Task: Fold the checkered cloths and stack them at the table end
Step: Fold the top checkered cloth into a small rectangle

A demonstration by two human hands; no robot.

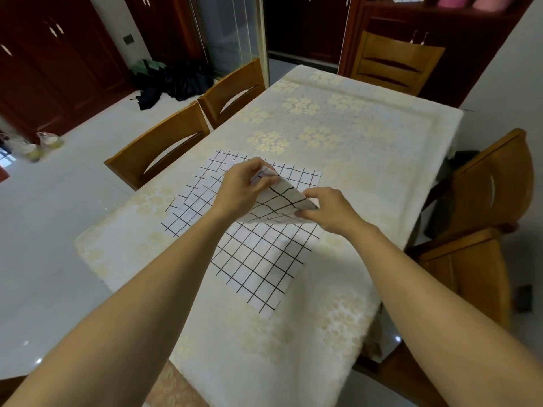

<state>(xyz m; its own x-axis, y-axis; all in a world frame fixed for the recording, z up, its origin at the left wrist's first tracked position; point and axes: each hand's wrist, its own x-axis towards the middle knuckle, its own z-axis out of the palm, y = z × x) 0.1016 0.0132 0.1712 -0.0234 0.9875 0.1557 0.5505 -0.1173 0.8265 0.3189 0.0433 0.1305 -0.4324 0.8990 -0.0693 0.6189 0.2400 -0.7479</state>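
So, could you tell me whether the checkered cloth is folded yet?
Partly: both hands hold one edge lifted over the checkered cloth, which otherwise lies spread flat.

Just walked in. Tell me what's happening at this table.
A person is folding a checkered cloth on a table covered with a pale floral tablecloth. The left hand and the right hand each pinch a corner of the lifted far part, while the near part lies flat. No folded stack shows at the far end yet.
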